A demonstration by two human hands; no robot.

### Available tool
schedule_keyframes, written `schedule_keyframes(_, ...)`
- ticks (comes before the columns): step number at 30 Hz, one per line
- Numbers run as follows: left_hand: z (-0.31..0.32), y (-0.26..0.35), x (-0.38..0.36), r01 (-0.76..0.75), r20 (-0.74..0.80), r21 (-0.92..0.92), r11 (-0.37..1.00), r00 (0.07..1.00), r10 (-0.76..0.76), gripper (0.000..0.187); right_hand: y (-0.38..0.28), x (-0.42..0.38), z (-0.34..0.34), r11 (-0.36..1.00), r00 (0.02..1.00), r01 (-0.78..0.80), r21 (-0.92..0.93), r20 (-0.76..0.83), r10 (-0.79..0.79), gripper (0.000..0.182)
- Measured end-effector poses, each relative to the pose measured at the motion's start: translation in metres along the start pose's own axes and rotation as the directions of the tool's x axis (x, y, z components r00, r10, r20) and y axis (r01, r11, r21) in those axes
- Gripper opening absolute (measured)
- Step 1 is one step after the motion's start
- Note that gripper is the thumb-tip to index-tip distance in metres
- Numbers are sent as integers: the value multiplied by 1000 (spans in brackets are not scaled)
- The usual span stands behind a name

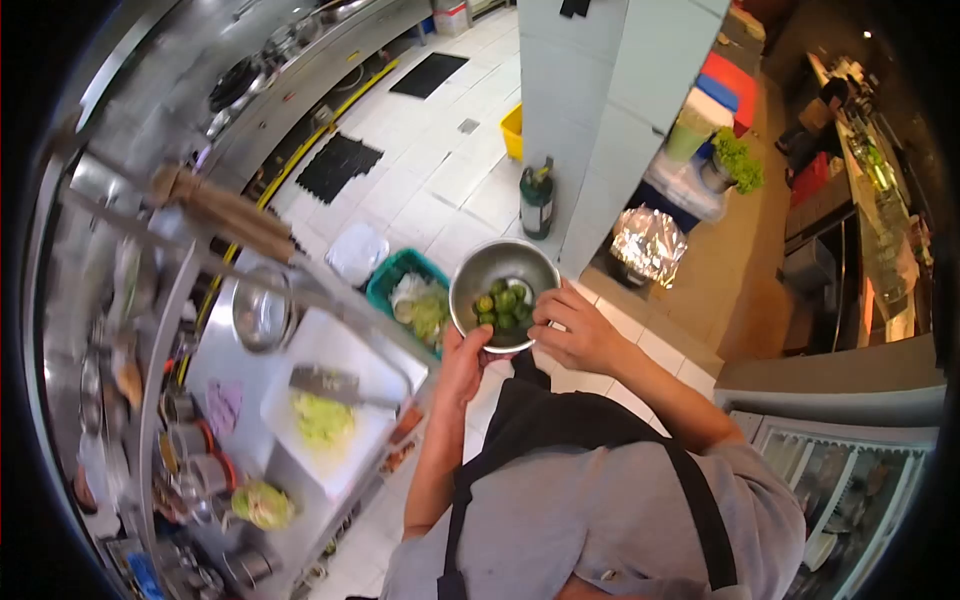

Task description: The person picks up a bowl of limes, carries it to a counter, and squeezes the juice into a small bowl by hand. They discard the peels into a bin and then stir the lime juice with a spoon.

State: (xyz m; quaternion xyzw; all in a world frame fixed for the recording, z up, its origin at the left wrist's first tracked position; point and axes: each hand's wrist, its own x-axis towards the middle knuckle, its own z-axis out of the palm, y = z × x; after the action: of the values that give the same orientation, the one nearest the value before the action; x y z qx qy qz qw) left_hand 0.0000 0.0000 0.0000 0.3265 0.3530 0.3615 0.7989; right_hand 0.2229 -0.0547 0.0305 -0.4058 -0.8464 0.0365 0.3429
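Note:
A round metal bowl (462, 292) is held in front of my body, tilted so that its inside shows. Several small green fruits that look like limes (505, 305) lie in it. My left hand (466, 360) grips the lower left of the bowl, with the thumb up by the rim and the other fingers hidden beneath. At the right rim is my right hand (575, 325), its fingers curled over the edge close to the limes. Beyond the bowl to the left, a green plastic bin (380, 285) holds pale and leafy scraps.
On the steel counter (225, 345) at left are a white cutting board (350, 350) with chopped greens (322, 420), a cleaver (330, 383) and a metal basin (262, 310). A green gas cylinder (536, 200) stands by the tiled pillar (565, 90). A foil-covered container (648, 243) sits at right.

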Motion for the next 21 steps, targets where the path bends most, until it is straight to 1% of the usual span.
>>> schedule_keyframes(2, 4, -25, 15, 36, -15, -38, 999, 999, -37, 46, -10, -9, -26, 969, 982, -164, 185, -60, 177, 34)
schedule_keyframes(3, -19, 25, 87, 96, -35, 64, 993, 995, -94, 45, 52, 49, -10, 934, 939, -294, 202, -120, 321, 35)
schedule_keyframes(5, -10, 37, 146, 98, 31, 203, 974, 994, -106, 44, 102, 55, -28, 873, 836, -474, 113, -251, 487, 36)
schedule_keyframes(6, 2, 41, 169, 84, 78, 204, 975, 992, -101, 43, 131, 47, -31, 772, 743, -552, 314, -236, 627, 36)
schedule_keyframes(7, 5, 46, 192, 64, 148, 219, 974, 984, -98, 45, 161, 36, -22, 625, 632, -587, 515, -191, 751, 37)
schedule_keyframes(8, 7, 52, 211, 20, 185, 278, 960, 980, -73, 47, 185, 35, -15, 438, 517, -572, 694, -109, 849, 37)
schedule_keyframes(9, 8, 60, 232, -29, 223, 337, 941, 974, -49, 50, 200, 47, -16, 321, 475, -627, 710, 22, 880, 38)
schedule_keyframes(10, 13, 76, 251, -75, 274, 353, 933, 961, -26, 55, 213, 63, -22, 204, 428, -678, 706, 153, 891, 38)
schedule_keyframes(11, 16, 98, 268, -42, 295, 438, 898, 950, -99, 60, 231, 77, -23, 91, 374, -726, 682, 280, 884, 39)
schedule_keyframes(12, 15, 111, 289, -48, 306, 459, 887, 946, -107, 62, 257, 84, -11, 178, 464, -717, 673, 270, 844, 37)
schedule_keyframes(13, 11, 119, 311, -43, 312, 477, 878, 942, -124, 65, 282, 94, 3, 250, 495, -722, 646, 230, 838, 33)
schedule_keyframes(15, -3, 137, 349, -30, 302, 457, 889, 945, -124, 65, 341, 110, 28, 301, 522, -755, 582, 257, 813, 30)
schedule_keyframes(16, -9, 152, 374, -34, 301, 447, 894, 947, -114, 65, 364, 134, 28, 266, 508, -763, 590, 292, 811, 29)
schedule_keyframes(18, -32, 171, 411, 50, 214, 414, 909, 965, -150, 63, 397, 181, 26, 179, 467, -780, 599, 367, 804, 28)
schedule_keyframes(19, -43, 181, 429, 83, 177, 395, 915, 970, -164, 61, 419, 199, 28, 213, 485, -791, 574, 377, 789, 28)
schedule_keyframes(21, -60, 209, 455, 46, 131, 362, 931, 986, -99, 55, 462, 238, 35, 276, 515, -805, 525, 390, 763, 28)
